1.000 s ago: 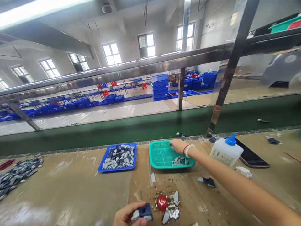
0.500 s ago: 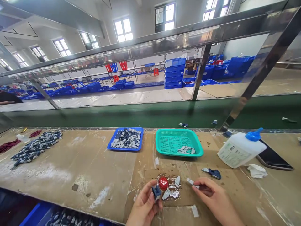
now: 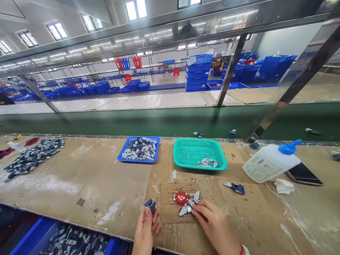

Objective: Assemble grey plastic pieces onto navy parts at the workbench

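My left hand point(image 3: 147, 223) is closed around a dark blue-grey plastic part point(image 3: 150, 205) held upright above the bench's front edge. My right hand point(image 3: 209, 219) reaches to the glue-spotted cardboard, with thumb and forefinger pinched on a small light grey plastic piece point(image 3: 190, 203). Beside those fingertips lie other flat grey pieces point(image 3: 183, 211), one of them just above point(image 3: 196, 196). A round red cap point(image 3: 181, 198) with glossy liquid in it sits left of them. To the right of the hand rests a dark blue part with a grey tip point(image 3: 235, 188).
A green basket point(image 3: 200, 166) holds a few grey pieces. Left of it stands a blue tray point(image 3: 138, 161) full of parts, with a loose heap point(image 3: 34, 157) farther left. On the right are a white bottle point(image 3: 269, 163), a phone point(image 3: 304, 173) and crumpled tissue point(image 3: 284, 186). A metal frame post point(image 3: 281, 95) rises behind.
My right hand has moved left with its grey piece, down to the pieces beside the red cap. My left hand has moved left, away from the cap, still holding the dark part. The view has tilted down.
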`<state>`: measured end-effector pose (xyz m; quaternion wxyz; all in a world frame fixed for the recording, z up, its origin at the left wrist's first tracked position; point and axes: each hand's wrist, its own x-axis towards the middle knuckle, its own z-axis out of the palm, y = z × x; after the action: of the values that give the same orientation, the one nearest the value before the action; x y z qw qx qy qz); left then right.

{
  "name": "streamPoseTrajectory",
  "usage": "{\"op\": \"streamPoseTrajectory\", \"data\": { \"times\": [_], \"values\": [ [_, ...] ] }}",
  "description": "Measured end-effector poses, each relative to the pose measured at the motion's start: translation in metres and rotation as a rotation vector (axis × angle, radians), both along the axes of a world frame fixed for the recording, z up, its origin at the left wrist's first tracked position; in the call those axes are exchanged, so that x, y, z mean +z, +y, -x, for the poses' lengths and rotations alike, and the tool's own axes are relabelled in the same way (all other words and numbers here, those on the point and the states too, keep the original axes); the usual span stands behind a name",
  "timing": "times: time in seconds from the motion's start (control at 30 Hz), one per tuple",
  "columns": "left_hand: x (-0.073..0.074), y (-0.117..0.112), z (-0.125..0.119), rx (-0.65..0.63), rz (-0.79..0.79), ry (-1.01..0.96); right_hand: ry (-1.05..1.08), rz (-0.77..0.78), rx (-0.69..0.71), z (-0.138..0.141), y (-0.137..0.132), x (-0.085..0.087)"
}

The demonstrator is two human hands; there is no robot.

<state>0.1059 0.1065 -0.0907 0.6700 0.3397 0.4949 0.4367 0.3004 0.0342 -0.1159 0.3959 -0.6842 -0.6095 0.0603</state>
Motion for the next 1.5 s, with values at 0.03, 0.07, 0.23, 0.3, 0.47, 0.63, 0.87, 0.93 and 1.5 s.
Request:
{"op": "streamPoseTrajectory", "data": {
  "times": [0.03, 0.07, 0.23, 0.3, 0.47, 0.63, 0.87, 0.93, 1.5],
  "values": [
    [-0.001, -0.001, 0.002, -0.002, -0.026, 0.054, -0.041, 0.004, -0.009, 0.003, -0.001, -0.003],
    [-0.001, -0.001, 0.005, -0.015, -0.062, 0.121, -0.072, 0.002, -0.017, 0.006, -0.002, -0.005],
    [0.009, 0.000, 0.013, -0.253, -0.241, 0.355, -0.135, -0.047, -0.035, 0.009, -0.005, -0.004],
    [0.013, 0.002, 0.014, -0.334, -0.238, 0.342, -0.142, -0.041, -0.033, 0.009, -0.004, -0.003],
    [0.014, 0.005, 0.009, -0.256, -0.168, 0.229, -0.110, 0.045, -0.006, 0.012, 0.001, -0.003],
    [0.003, 0.008, 0.005, -0.225, -0.110, 0.106, 0.346, 0.151, -0.026, -0.003, 0.003, 0.003],
    [0.018, 0.012, -0.031, -0.428, -0.014, 0.109, 1.129, 0.216, -0.072, -0.025, 0.004, 0.027],
    [0.030, 0.011, -0.046, -0.489, -0.051, 0.103, 1.063, 0.143, -0.019, -0.022, 0.004, 0.041],
    [0.054, -0.003, -0.073, -0.438, -0.518, 0.276, 0.158, -0.221, 0.165, -0.001, -0.001, 0.078]
  ]
}}
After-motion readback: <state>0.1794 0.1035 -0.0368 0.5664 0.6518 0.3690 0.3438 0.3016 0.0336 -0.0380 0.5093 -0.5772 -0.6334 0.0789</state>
